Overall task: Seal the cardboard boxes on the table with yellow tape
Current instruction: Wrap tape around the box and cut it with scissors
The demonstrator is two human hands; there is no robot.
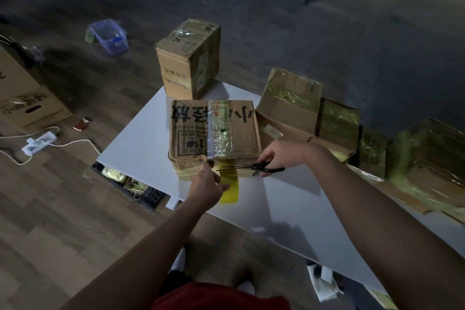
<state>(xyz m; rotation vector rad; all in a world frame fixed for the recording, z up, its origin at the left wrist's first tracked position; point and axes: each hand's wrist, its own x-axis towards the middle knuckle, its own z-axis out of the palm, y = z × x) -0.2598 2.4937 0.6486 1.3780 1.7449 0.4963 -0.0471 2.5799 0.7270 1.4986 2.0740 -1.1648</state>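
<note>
A cardboard box (pixel 191 131) with black printed characters lies on the white table (pixel 141 148), a strip of tape (pixel 220 128) running across its top. From the box's near edge a yellow tape roll (pixel 229 187) hangs down. My left hand (pixel 206 189) grips that roll from the left. My right hand (pixel 279 156) holds black scissors (pixel 254 166), whose blades point left and meet the tape just under the box edge.
A taller taped box (pixel 187 58) stands behind. Several more boxes (pixel 289 106) line the table's right side. On the floor to the left lie a blue plastic bin (pixel 110 36), a large carton (pixel 22 98) and a power strip (pixel 37 142) with its cable.
</note>
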